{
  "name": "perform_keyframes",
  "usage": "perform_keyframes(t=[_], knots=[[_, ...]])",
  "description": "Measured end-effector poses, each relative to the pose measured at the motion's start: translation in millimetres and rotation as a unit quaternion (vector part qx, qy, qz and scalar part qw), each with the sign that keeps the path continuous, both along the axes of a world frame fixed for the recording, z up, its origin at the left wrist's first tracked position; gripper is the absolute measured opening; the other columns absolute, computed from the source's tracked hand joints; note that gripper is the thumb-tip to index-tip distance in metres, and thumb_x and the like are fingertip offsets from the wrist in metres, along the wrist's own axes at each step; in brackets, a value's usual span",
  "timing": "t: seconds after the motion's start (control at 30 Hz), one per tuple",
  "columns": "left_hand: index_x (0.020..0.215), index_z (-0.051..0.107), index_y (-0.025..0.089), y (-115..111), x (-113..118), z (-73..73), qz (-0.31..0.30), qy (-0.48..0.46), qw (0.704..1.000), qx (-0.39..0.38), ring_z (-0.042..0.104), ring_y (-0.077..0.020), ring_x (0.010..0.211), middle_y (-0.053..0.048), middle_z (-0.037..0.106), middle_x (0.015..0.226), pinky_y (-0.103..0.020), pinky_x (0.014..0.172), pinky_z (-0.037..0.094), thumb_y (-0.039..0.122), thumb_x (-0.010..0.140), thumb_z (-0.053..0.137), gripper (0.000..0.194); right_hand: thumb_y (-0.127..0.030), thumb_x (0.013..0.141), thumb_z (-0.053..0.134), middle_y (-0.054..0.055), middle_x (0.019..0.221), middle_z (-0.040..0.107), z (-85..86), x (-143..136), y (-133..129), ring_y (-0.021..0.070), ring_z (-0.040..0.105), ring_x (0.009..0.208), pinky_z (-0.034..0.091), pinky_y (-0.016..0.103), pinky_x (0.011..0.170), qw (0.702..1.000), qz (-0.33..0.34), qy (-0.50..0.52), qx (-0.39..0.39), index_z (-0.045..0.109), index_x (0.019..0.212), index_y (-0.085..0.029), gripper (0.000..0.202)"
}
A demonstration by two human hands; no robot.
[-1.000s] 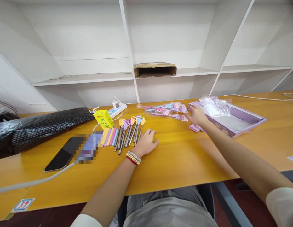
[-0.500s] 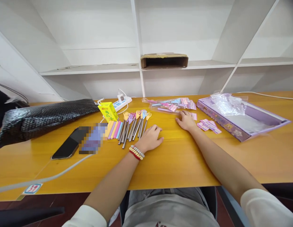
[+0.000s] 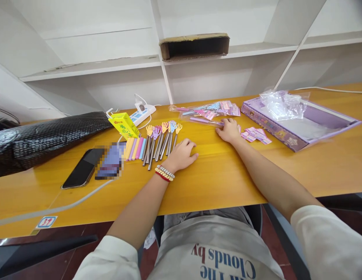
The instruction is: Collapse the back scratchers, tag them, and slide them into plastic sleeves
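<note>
My left hand (image 3: pixel 182 155) rests on the table, its fingers loosely bent and the thumb apart, with nothing in it. Just left of it lie several back scratchers with metal rods (image 3: pixel 153 153) and yellow, purple and blue hand-shaped heads. Their pastel handles (image 3: pixel 137 149), in yellow, purple, pink and blue, line up beside the rods. My right hand (image 3: pixel 229 131) has its fingers closed at the end of a bagged back scratcher (image 3: pixel 206 121) with a purple handle; its head is hidden by the hand. More bagged back scratchers (image 3: pixel 207 109) lie behind, and pink cards (image 3: pixel 257 135) lie to the right.
A purple tray box (image 3: pixel 270 130) holding clear bags (image 3: pixel 283 107) stands at right. On the left are a yellow carton (image 3: pixel 124 125), a power strip (image 3: pixel 143 114), phones (image 3: pixel 83 169), a white cable (image 3: pixel 81 204) and a black-wrapped bundle (image 3: pixel 52 134). A cardboard box (image 3: pixel 195 37) sits on the shelf.
My right hand's fingers have drawn in from lying spread to closing on the bagged purple back scratcher, which has shifted slightly. My left hand stays put. The view has tilted down.
</note>
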State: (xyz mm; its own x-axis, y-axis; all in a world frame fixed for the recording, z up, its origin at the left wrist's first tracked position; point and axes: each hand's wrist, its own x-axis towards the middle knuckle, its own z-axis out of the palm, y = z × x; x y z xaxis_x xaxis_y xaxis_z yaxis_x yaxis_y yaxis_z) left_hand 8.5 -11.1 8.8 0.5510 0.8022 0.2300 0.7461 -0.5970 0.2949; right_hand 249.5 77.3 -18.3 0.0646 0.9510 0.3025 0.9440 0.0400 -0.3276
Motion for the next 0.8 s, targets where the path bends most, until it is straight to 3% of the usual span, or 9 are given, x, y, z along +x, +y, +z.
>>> perform_keyframes(t=[0.47,0.8], knots=[[0.105,0.052,0.018,0.9,-0.1,0.3,-0.006,0.018,1.0,0.005,0.051,-0.0212,0.098,-0.007,0.05,0.104,-0.035,0.091,0.04,0.033,0.081,0.048,0.028,-0.041,0.077,0.046,0.017,0.112,0.051,0.8,-0.8,0.7,0.0339,0.042,0.105,0.031,0.051,0.086,0.999,-0.035,0.008,-0.008,0.051,0.113,-0.016,0.045],[0.103,0.052,0.018,1.1,-0.9,0.0,-0.011,0.003,1.0,0.005,0.051,-0.021,0.098,-0.007,0.05,0.104,-0.035,0.091,0.04,0.033,0.08,0.049,0.028,-0.043,0.077,0.045,0.014,0.101,0.057,7.5,-2.6,-2.1,0.0311,0.046,0.099,0.03,0.048,0.085,0.998,-0.038,0.043,0.033,0.055,0.096,-0.017,0.034]])
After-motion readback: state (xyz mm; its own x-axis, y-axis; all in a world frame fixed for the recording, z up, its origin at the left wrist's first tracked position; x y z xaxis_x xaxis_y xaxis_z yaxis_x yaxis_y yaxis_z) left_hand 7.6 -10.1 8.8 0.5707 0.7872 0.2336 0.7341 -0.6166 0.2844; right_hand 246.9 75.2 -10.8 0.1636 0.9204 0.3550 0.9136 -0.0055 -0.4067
